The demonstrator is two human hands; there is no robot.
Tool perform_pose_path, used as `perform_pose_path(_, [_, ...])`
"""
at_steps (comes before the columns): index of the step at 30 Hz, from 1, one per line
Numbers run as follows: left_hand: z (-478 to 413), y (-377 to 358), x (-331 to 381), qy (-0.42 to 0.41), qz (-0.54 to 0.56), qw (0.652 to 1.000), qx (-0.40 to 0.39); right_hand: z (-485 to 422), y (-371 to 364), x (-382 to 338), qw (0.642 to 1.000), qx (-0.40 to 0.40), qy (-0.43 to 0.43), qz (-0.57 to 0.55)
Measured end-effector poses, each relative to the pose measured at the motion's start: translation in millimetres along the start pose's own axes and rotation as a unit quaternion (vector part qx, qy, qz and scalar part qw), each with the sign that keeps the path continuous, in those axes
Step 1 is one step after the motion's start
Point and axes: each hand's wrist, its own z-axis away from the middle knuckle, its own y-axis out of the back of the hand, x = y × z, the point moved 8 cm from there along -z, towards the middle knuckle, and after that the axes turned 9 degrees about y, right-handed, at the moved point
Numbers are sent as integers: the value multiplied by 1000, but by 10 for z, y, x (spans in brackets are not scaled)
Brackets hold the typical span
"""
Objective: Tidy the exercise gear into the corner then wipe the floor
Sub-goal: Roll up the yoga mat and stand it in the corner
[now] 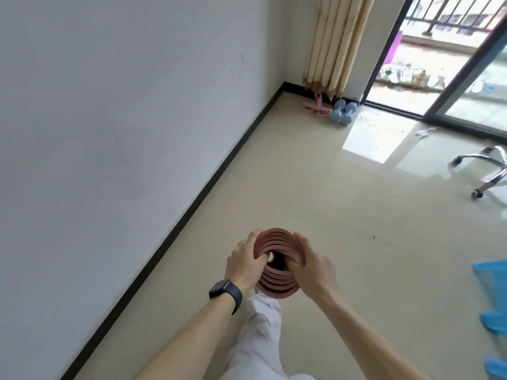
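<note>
Both your hands hold the rolled mat [277, 286] up in front of you, above the floor [301, 187] and well away from the corner. Your left hand [244, 261] and right hand [312, 267] have their fingers curled round its sides. The roll looks loose, so it may spring open or slide apart if you let go a little. The floor shines near the blue dumbbells [343, 112]. It may be slippery, so step slowly.

Lower end of rolled mat [277, 284] hidden; chair base [492, 177] cropped.
</note>
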Motion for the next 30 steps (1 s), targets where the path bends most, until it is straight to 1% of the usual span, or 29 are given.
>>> perform_pose_path(4, [-1000, 39, 662, -29, 23, 999, -3, -1069, 464, 58, 1000, 16, 2, -3])
perform_pose_path(9, [-2166, 191, 1571, -65, 17, 997, -26, -2241, 1095, 25, 999, 41, -14, -32])
perform_pose_path(12, [-2686, 249, 2084, -88, 5, 995, -37, -2814, 1452, 70, 998, 57, -22, -33])
perform_pose_path(16, [-3461, 252, 2649, -109, -21, 993, -43, -3597, 1746, 208, 997, 69, -33, -32])
perform_pose_path(20, [-4337, 120, 3197, -115, -52, 991, -53, -4501, 2023, 437, 996, 73, -40, -20])
perform_pose_path(23, [-5073, 33, 3615, -101, -65, 991, -55, -5319, 2268, 591, 997, 64, -44, -24])
perform_pose_path(27, [-5931, -31, 4120, -73, -66, 994, -44, -6350, 2572, 780, 999, 26, -33, -31])
perform_pose_path(30, [-6479, 11, 4587, -66, -64, 995, -29, -7077, 2911, 783, 999, 7, -20, -28])
